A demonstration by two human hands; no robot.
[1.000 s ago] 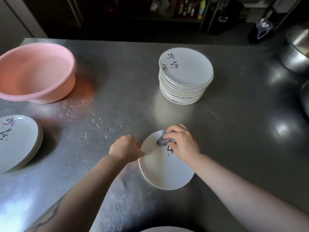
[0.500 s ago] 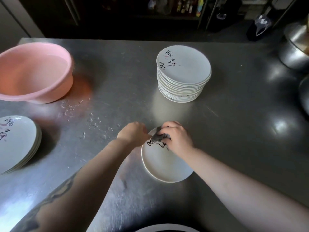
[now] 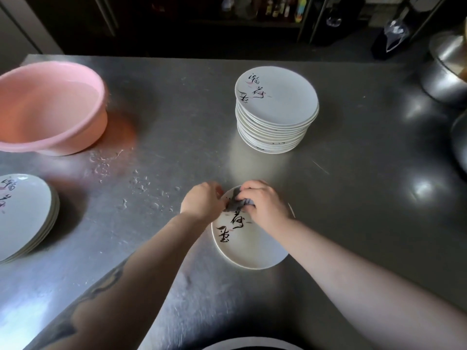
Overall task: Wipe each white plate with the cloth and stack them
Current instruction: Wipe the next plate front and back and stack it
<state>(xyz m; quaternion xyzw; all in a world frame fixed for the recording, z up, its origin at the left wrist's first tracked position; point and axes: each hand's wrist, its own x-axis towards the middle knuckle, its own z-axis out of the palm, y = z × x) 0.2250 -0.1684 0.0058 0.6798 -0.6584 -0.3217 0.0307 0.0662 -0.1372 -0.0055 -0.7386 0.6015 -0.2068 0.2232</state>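
Right at the bottom edge, the rim of one more plate (image 3: 249, 342) peeks in. Just past it, a white plate (image 3: 249, 245) with black writing lies flat on the metal table (image 3: 353, 198), and it is being wiped. This looks like the wiping step, in the middle of the job.

Both arms reach forward from below and meet at the far edge of that plate. The right hand (image 3: 265, 204) has its fingers curled down over a small grey cloth (image 3: 236, 204) and presses it onto the plate. The left hand (image 3: 202, 204) is curled at the plate's left rim, right beside the cloth; it seems to hold the plate steady, but its fingertips are hidden.

Next, I think the plate needs lifting and setting on a pile.

To the left sits a low pile of plates (image 3: 22, 213), with water drops (image 3: 141, 183) on the table between. Farther back stands a tall stack (image 3: 276, 109), well apart from the hands. A pink basin (image 3: 50, 107) sits far left.
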